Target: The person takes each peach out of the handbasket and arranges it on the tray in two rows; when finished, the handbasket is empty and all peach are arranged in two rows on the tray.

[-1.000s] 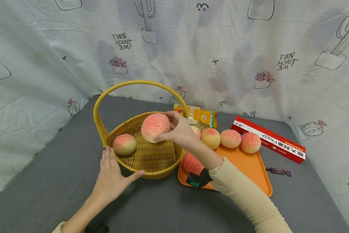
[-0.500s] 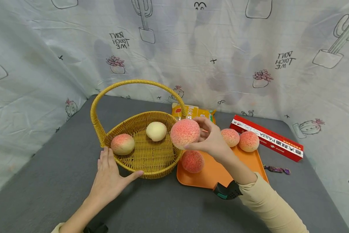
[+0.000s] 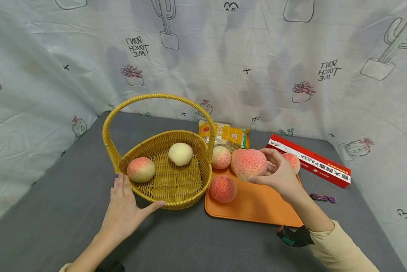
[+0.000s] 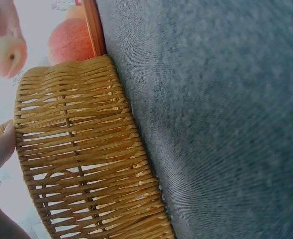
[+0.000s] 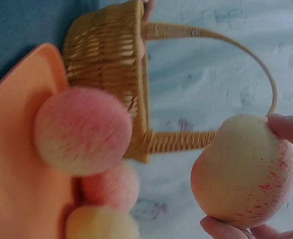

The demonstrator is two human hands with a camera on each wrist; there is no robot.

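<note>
A grey counter (image 3: pixel 196 241) is backed by a pale cactus-print sheet (image 3: pixel 224 56). The right hand (image 3: pixel 279 175) grips a peach (image 3: pixel 249 164) above the orange tray (image 3: pixel 258 206). The left hand (image 3: pixel 123 211), fingers spread flat, rests against the wicker basket (image 3: pixel 176 196), which holds two peaches.

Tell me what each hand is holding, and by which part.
The right hand grips a peach by its side. The left hand holds nothing; it rests open against the basket wall.

Left hand (image 3: pixel 123 211) flat, fingers spread; right hand (image 3: pixel 281 175) curled, raised.
</note>
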